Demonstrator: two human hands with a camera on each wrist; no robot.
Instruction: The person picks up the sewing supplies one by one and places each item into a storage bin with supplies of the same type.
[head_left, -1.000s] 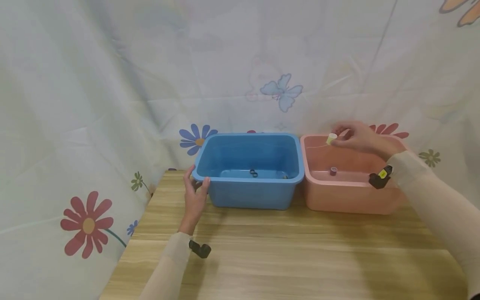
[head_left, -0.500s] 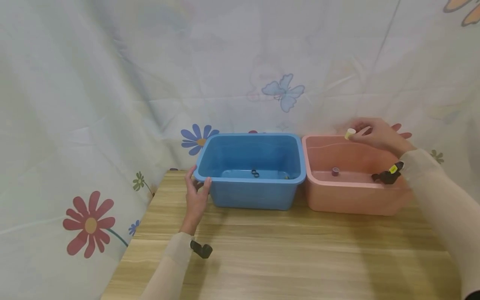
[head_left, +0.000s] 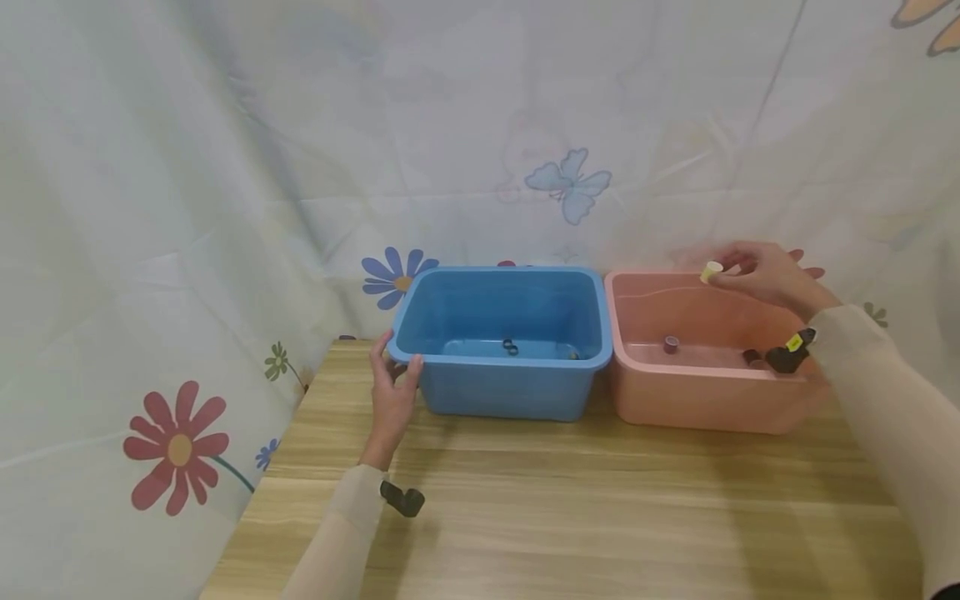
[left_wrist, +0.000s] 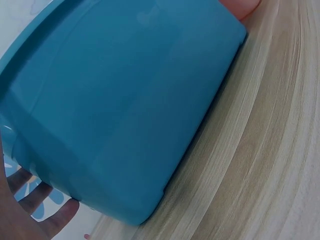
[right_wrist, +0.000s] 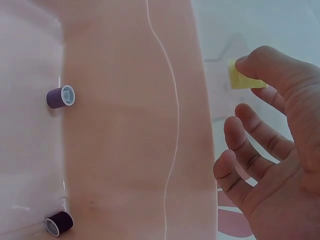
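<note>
My right hand (head_left: 765, 271) pinches a small yellow spool of thread (head_left: 711, 272) between thumb and index finger, over the back rim of the pink bin (head_left: 697, 400). In the right wrist view the other three fingers (right_wrist: 235, 132) are half curled and apart from the spool. Inside the pink bin lie a purple thread spool (right_wrist: 56, 98) and a dark thread spool (right_wrist: 60, 223). My left hand (head_left: 392, 404) holds the blue bin (head_left: 502, 387) at its front left corner, thumb on the front rim. The left wrist view shows the fingers (left_wrist: 62, 217) against the bin's side.
Both bins stand side by side on a wooden table (head_left: 525, 517), close to a patterned curtain (head_left: 465, 125). Small black rings (head_left: 510, 347) and a tiny yellowish thing (head_left: 573, 356) lie in the blue bin. A thin pale wavy line (right_wrist: 177, 110) runs along the pink bin's wall.
My right hand has carried the yellow spool to the right above the pink bin, dipping slightly at the end. The dark spool has come into sight in the bin. My left hand stays put.
</note>
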